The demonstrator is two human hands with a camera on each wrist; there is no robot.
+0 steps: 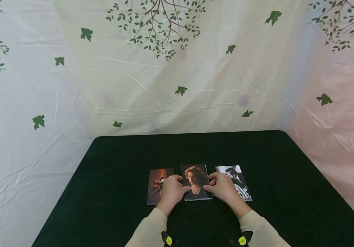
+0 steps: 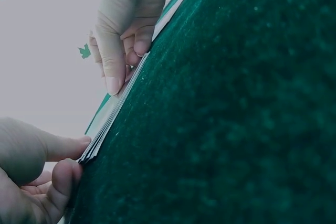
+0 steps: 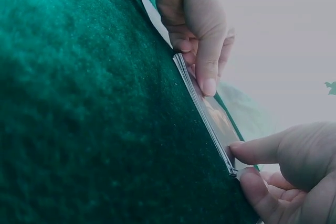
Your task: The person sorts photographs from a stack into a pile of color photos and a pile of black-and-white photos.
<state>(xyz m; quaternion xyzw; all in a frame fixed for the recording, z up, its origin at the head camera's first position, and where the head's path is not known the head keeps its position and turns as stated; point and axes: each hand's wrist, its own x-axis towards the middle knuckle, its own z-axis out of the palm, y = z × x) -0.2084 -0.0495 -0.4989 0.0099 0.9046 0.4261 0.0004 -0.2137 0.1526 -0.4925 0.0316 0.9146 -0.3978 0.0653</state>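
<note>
We note the stack (image 1: 197,183) at mid-table, between the left card (image 1: 153,192) and the right card (image 1: 242,181), apart from both. Its long axis runs near to far on the dark green table (image 1: 118,164). Key relation: the stack lies directly between the fingers of our two hands, so neither is nearer. The left hand (image 1: 173,190) pinches its left long edge and the right hand (image 1: 222,187) its right; thumbs lie over the top picture, towards the near end. Wrist views show several layers, edges slightly uneven. We cannot tell whether the stack is raised off the cloth, nor whether either hand touches the card below it.
</note>
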